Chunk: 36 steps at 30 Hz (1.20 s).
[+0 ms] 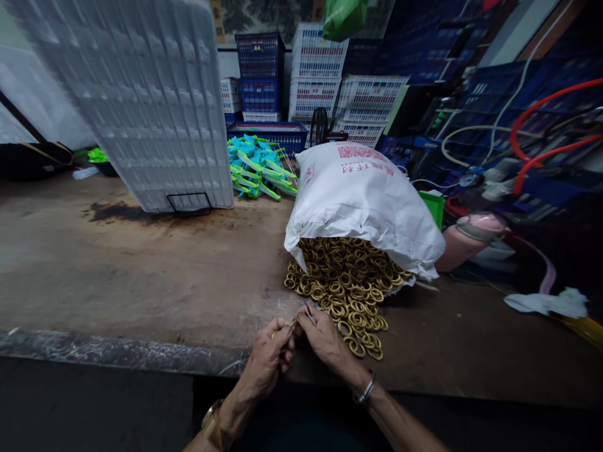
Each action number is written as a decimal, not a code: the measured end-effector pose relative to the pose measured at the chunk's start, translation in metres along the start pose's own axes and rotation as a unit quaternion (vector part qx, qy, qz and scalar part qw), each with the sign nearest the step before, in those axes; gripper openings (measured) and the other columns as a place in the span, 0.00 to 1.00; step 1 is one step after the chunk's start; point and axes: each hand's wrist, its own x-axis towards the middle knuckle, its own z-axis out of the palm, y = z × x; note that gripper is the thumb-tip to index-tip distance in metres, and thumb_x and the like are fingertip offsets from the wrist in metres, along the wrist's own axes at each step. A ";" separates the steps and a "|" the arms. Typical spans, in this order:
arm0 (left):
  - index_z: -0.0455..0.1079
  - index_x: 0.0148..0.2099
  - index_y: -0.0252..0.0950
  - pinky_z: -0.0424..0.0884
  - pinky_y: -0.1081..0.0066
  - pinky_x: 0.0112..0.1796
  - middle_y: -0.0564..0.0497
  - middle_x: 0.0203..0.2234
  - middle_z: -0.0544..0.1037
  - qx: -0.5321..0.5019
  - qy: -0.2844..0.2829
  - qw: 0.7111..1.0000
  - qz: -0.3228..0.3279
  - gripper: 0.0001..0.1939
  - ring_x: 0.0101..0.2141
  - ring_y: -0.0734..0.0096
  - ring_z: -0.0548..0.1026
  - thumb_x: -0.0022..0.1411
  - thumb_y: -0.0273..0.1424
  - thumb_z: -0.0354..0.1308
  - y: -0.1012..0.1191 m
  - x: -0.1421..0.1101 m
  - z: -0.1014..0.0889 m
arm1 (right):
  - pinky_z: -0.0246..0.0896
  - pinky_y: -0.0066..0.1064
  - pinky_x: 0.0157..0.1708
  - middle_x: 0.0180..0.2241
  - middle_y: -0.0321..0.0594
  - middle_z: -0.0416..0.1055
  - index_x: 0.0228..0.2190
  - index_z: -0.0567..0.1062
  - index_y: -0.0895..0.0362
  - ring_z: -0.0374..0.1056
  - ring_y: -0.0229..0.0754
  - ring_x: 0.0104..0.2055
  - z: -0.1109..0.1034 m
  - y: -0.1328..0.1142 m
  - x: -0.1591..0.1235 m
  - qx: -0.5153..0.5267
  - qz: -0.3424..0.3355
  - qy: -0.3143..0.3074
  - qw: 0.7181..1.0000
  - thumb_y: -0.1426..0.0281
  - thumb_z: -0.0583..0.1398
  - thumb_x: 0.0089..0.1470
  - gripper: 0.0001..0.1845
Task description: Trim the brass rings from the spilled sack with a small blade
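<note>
My left hand (pixel 269 355) is closed, its thumb and fingers pinching a brass-coloured ring (pixel 274 334) that the fingers mostly cover. Close against it, my right hand (pixel 326 341) is closed around a slim, dark pointed tool (pixel 308 310), whose tip sticks up past the thumb. The tool's exact kind cannot be made out. Both hands meet over the front edge of the table. Just beyond them, a heap of loose brass-coloured rings (pixel 351 295) spills from the mouth of a white woven sack (pixel 362 188) with red print.
A stack of translucent ribbed trays (pixel 179 113) stands upright at left on the wooden table (pixel 141 270). Behind lie green and blue plastic pieces (pixel 259 166). Crates (pixel 315 75) are piled at the back. A pink bottle (pixel 471 238), an orange hose (pixel 522 144) and a white cloth (pixel 549 303) are at right.
</note>
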 end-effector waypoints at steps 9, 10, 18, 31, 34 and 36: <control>0.58 0.30 0.37 0.51 0.82 0.15 0.59 0.18 0.64 0.085 0.060 0.995 0.015 0.16 0.15 0.83 0.59 0.52 0.45 0.54 0.006 -0.002 0.005 | 0.45 0.26 0.26 0.26 0.36 0.70 0.33 0.68 0.55 0.63 0.37 0.27 -0.002 0.003 -0.016 -0.284 -0.080 -0.067 0.953 0.79 0.49 0.43 0.15; 0.58 0.30 0.37 0.51 0.82 0.15 0.60 0.17 0.63 0.093 0.066 0.993 0.018 0.16 0.15 0.83 0.59 0.51 0.45 0.54 0.006 -0.002 0.006 | 0.45 0.26 0.26 0.26 0.36 0.70 0.33 0.68 0.56 0.63 0.37 0.27 -0.001 0.003 -0.016 -0.299 -0.082 -0.072 0.948 0.79 0.49 0.43 0.15; 0.57 0.28 0.37 0.52 0.82 0.14 0.60 0.16 0.63 0.113 0.062 0.992 0.004 0.16 0.14 0.83 0.59 0.52 0.44 0.54 0.004 -0.013 0.001 | 0.43 0.29 0.25 0.26 0.41 0.70 0.38 0.66 0.59 0.65 0.40 0.28 0.003 0.014 -0.009 -0.412 -0.054 -0.036 0.909 0.79 0.49 0.46 0.15; 0.63 0.32 0.32 0.53 0.81 0.15 0.49 0.28 0.71 -0.094 -0.019 0.995 -0.020 0.13 0.18 0.84 0.60 0.57 0.39 0.52 0.003 -0.012 -0.008 | 0.45 0.29 0.28 0.36 0.42 0.71 0.46 0.60 0.55 0.67 0.40 0.33 -0.026 0.016 0.018 -0.451 -0.003 0.109 0.886 0.72 0.52 0.52 0.17; 0.61 0.31 0.33 0.52 0.81 0.14 0.50 0.27 0.71 -0.113 -0.021 0.993 -0.021 0.11 0.18 0.83 0.61 0.57 0.37 0.53 0.003 -0.011 -0.010 | 0.43 0.28 0.26 0.33 0.40 0.71 0.41 0.62 0.55 0.67 0.40 0.31 -0.022 0.020 0.019 -0.448 0.001 0.100 0.888 0.73 0.52 0.53 0.12; 0.61 0.34 0.35 0.52 0.81 0.14 0.52 0.26 0.70 -0.128 -0.029 0.991 -0.029 0.08 0.18 0.83 0.61 0.56 0.35 0.53 0.003 -0.011 -0.011 | 0.43 0.28 0.26 0.31 0.39 0.72 0.39 0.63 0.55 0.67 0.39 0.30 -0.018 0.019 0.017 -0.439 -0.005 0.093 0.894 0.74 0.51 0.52 0.11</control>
